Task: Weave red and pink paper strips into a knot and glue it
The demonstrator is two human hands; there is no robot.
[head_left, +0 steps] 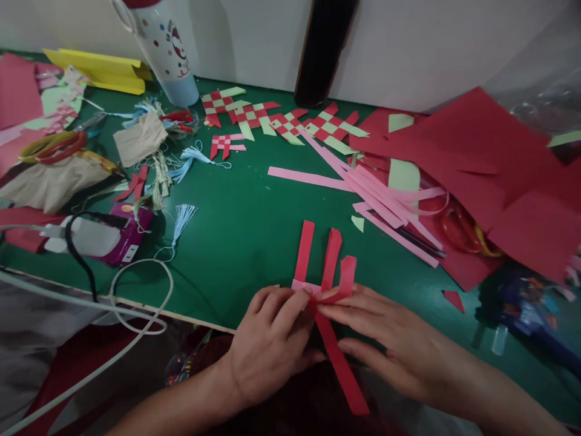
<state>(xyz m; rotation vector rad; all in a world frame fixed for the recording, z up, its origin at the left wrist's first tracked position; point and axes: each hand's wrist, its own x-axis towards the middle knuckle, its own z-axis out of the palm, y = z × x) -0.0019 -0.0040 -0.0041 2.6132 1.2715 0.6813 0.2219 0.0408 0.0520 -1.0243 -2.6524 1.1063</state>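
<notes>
Near the table's front edge, both hands are on a small weave of red strips (329, 260) and a pink strip (305, 286). My left hand (275, 342) is closed on the left side of the weave, its thumb hidden below. My right hand (385, 339) holds the right side, where a red strip bends upward; its lower fingers are a little apart. One long red strip (342, 363) runs down between the hands, past the table edge. Fingertips cover the centre of the weave.
Woven red and green pieces (288, 124) lie along the back by a bottle (170, 60) and a black phone-like object (324, 51). Pink strips (376, 191), red sheets (490, 163) and a glue gun (526, 309) lie right; tassels (181, 221), scissors (59, 147) and cables (170, 284) left.
</notes>
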